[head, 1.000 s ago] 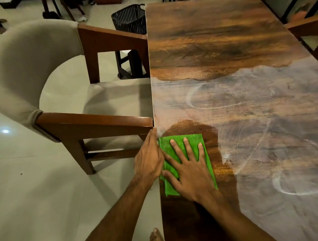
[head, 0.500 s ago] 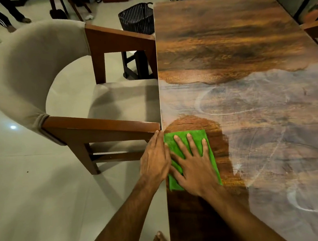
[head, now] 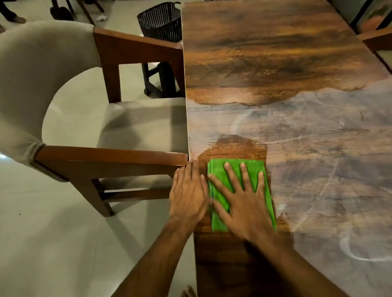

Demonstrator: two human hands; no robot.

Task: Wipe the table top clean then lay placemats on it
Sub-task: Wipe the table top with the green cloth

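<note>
A: Right hand flat, fingers spread, pressing the green cloth near the table's left edge; left hand open, flat beside it

B: We risk streaks if our pressure slackens over that white film; no placemats in view

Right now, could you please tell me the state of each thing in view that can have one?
Table top: partly wiped; whitish film covers the middle and right, with bare strips near and far.
Green cloth: folded, flat on the table.
Right hand: spread, pressing on the cloth.
Left hand: flat on the table edge, beside the cloth.
Chair: empty, arms against the table.
Placemats: none visible.
</note>
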